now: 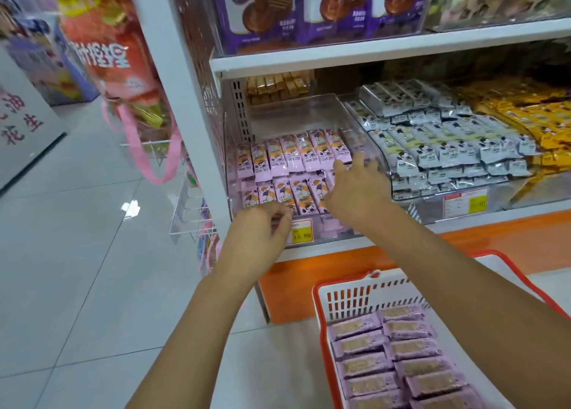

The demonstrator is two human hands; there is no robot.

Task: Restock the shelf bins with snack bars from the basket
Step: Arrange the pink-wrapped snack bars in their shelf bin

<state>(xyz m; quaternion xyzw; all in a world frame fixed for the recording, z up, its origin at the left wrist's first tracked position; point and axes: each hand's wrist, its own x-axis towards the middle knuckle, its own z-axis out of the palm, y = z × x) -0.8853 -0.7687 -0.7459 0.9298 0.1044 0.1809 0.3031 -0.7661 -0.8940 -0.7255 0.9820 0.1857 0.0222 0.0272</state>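
A clear plastic shelf bin (296, 112) at the left of the lower shelf holds two rows of pink snack bars (293, 156). My left hand (259, 226) rests at the bin's front edge, fingers curled onto the near row of bars. My right hand (355, 192) reaches into the bin with fingers spread, lying on the bars at the right end. At the lower right stands a white and red basket (352, 297) with several pink snack bars (398, 356) stacked face down inside.
A neighbouring bin holds white snack packs (438, 142), and yellow packs (525, 112) lie further right. Purple cookie boxes (309, 10) fill the shelf above. Bagged goods with pink handles (123, 78) hang at the shelf's left end over tiled floor (77, 254).
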